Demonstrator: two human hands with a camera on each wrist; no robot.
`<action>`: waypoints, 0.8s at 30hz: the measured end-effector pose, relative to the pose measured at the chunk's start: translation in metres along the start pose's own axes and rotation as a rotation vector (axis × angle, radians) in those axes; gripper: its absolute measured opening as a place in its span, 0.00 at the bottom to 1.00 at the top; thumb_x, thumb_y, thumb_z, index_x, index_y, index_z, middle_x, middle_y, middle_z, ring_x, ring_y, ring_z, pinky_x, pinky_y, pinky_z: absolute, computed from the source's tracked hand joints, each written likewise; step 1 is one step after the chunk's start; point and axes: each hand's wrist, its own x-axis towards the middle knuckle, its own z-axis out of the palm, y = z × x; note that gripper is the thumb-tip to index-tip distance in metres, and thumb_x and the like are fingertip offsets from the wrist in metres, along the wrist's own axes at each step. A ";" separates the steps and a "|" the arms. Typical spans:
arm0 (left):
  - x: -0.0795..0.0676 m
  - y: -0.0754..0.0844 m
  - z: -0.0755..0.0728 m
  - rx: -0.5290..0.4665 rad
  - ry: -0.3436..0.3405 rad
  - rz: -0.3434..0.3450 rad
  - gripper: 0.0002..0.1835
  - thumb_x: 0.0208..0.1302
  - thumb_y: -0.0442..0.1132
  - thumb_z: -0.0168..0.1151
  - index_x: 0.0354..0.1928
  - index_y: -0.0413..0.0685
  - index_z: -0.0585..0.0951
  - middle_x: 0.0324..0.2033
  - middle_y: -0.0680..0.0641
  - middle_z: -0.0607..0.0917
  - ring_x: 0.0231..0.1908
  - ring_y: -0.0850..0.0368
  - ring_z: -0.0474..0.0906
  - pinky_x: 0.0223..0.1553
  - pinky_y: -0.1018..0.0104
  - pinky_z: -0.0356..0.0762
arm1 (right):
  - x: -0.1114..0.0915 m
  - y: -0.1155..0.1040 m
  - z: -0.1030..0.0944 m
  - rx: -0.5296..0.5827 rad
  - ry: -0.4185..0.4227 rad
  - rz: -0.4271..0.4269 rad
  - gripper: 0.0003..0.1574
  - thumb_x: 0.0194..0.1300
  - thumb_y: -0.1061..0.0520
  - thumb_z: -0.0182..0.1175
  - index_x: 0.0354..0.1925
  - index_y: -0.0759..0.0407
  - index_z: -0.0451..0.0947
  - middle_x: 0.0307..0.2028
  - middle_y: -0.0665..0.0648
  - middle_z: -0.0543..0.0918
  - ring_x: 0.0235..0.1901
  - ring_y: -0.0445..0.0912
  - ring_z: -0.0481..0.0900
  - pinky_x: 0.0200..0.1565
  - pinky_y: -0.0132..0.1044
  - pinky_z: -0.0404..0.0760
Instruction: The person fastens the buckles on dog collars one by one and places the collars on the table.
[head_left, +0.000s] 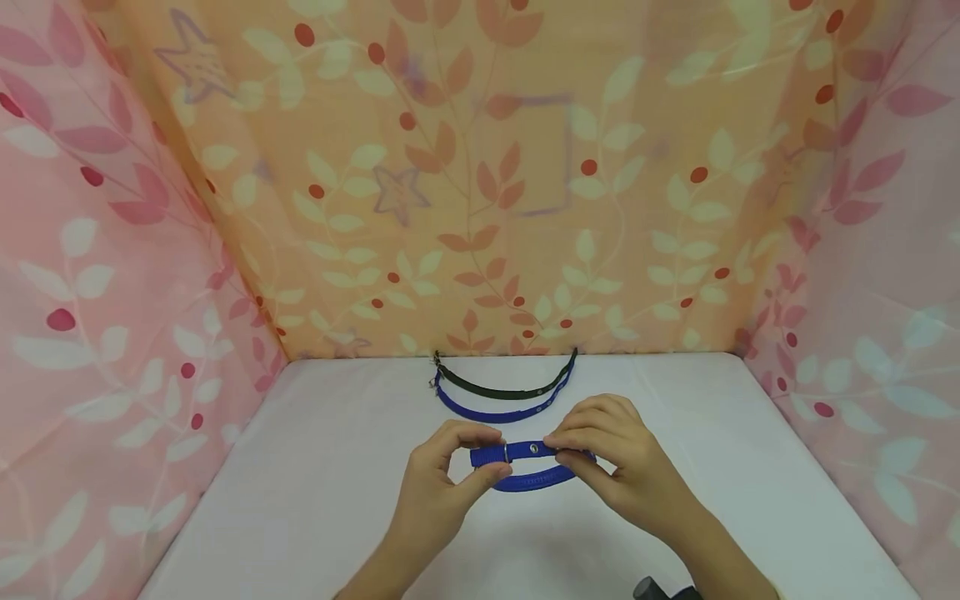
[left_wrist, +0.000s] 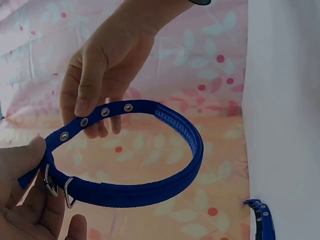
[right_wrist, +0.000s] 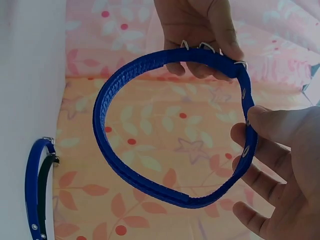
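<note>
While both hands are raised over the near half of the surface, each is clamped on the same blue collar. Left hand: thumb and fingers pinch the collar's left end, next to its metal fittings; a short tail of strap sticks out past the grip in the left wrist view. Right hand: thumb and forefinger pinch the strap on the right, along the row of eyelets; remaining fingers spread apart, off the strap.

Collar position: between the two hands, held up off the surface, bent into a loop. Eyelet strap forms the far side of the loop in the head view, thicker padded band the near side. A metal loop crosses the strap just beside the left fingertips.

Beyond the hands, near the far edge: a second blue collar and, just farther, a dark green collar, both bowed toward the near side. Metal pieces at their left ends.

Outermost: orange leaf-print cloth on the far side, pink leaf-print cloth left and right. Dark object at the near edge, right of centre, partly cut off; identity unclear.
</note>
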 end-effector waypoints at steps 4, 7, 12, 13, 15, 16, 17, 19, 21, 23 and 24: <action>0.000 0.001 -0.001 0.000 -0.006 0.013 0.15 0.62 0.42 0.74 0.49 0.62 0.83 0.44 0.64 0.86 0.47 0.60 0.83 0.55 0.65 0.81 | 0.000 0.000 0.002 -0.012 0.005 0.004 0.09 0.72 0.53 0.65 0.47 0.51 0.87 0.42 0.46 0.88 0.49 0.47 0.79 0.62 0.39 0.65; 0.001 0.002 0.000 0.005 -0.005 -0.004 0.16 0.62 0.41 0.75 0.49 0.64 0.82 0.44 0.64 0.87 0.47 0.60 0.83 0.55 0.65 0.81 | 0.001 0.000 0.005 -0.028 0.006 0.006 0.09 0.72 0.52 0.65 0.47 0.51 0.87 0.42 0.45 0.88 0.49 0.47 0.79 0.62 0.39 0.65; 0.002 -0.001 0.002 -0.014 -0.006 -0.005 0.15 0.61 0.41 0.75 0.48 0.62 0.82 0.42 0.61 0.87 0.45 0.59 0.84 0.51 0.66 0.83 | -0.001 -0.003 0.010 -0.056 -0.008 0.020 0.09 0.70 0.54 0.67 0.47 0.50 0.87 0.41 0.43 0.87 0.48 0.46 0.79 0.61 0.40 0.65; 0.001 -0.002 0.003 -0.019 -0.008 -0.002 0.15 0.61 0.41 0.75 0.48 0.61 0.83 0.42 0.61 0.87 0.44 0.59 0.84 0.51 0.67 0.83 | -0.001 -0.003 0.011 -0.059 -0.011 0.026 0.09 0.69 0.54 0.68 0.47 0.50 0.87 0.41 0.43 0.87 0.48 0.45 0.79 0.61 0.40 0.65; 0.001 -0.003 0.005 -0.027 -0.010 -0.001 0.15 0.61 0.41 0.76 0.47 0.60 0.83 0.41 0.60 0.87 0.44 0.59 0.84 0.50 0.67 0.83 | -0.002 -0.004 0.013 -0.063 -0.015 0.040 0.10 0.67 0.55 0.69 0.48 0.49 0.87 0.42 0.42 0.87 0.48 0.45 0.79 0.61 0.40 0.66; 0.000 -0.004 0.006 -0.027 -0.009 -0.006 0.15 0.61 0.41 0.76 0.47 0.60 0.83 0.41 0.61 0.87 0.43 0.59 0.84 0.49 0.66 0.83 | -0.002 -0.005 0.014 -0.064 -0.016 0.045 0.11 0.67 0.56 0.69 0.48 0.49 0.87 0.42 0.42 0.87 0.48 0.45 0.79 0.61 0.40 0.66; 0.000 -0.004 0.006 -0.024 -0.009 -0.013 0.15 0.60 0.41 0.76 0.47 0.61 0.83 0.41 0.61 0.87 0.43 0.59 0.84 0.50 0.66 0.83 | -0.003 -0.005 0.014 -0.065 -0.019 0.054 0.12 0.67 0.55 0.70 0.49 0.49 0.87 0.42 0.41 0.87 0.48 0.44 0.79 0.61 0.40 0.66; 0.000 -0.004 0.007 -0.021 -0.007 -0.034 0.16 0.59 0.41 0.77 0.46 0.64 0.83 0.40 0.63 0.87 0.43 0.59 0.84 0.51 0.66 0.82 | -0.003 -0.006 0.016 -0.065 -0.023 0.062 0.13 0.66 0.56 0.70 0.49 0.49 0.87 0.42 0.41 0.87 0.48 0.43 0.79 0.61 0.40 0.66; 0.000 -0.005 0.008 -0.017 -0.004 -0.039 0.16 0.59 0.40 0.77 0.46 0.65 0.83 0.40 0.64 0.87 0.43 0.59 0.84 0.52 0.65 0.81 | -0.003 -0.006 0.017 -0.064 -0.027 0.064 0.14 0.65 0.56 0.71 0.50 0.48 0.87 0.42 0.41 0.87 0.48 0.43 0.79 0.61 0.40 0.66; 0.000 -0.006 0.008 -0.007 -0.001 -0.015 0.16 0.58 0.40 0.78 0.45 0.65 0.83 0.40 0.64 0.87 0.42 0.60 0.84 0.51 0.65 0.82 | -0.004 -0.006 0.017 -0.069 -0.029 0.061 0.14 0.66 0.56 0.70 0.50 0.48 0.86 0.42 0.41 0.87 0.48 0.42 0.79 0.61 0.41 0.66; 0.000 -0.006 0.008 0.002 0.000 0.004 0.16 0.58 0.39 0.78 0.45 0.64 0.84 0.39 0.64 0.87 0.42 0.60 0.84 0.49 0.65 0.82 | -0.004 -0.005 0.018 -0.071 -0.030 0.057 0.14 0.66 0.55 0.70 0.50 0.48 0.86 0.41 0.41 0.87 0.48 0.43 0.79 0.61 0.41 0.66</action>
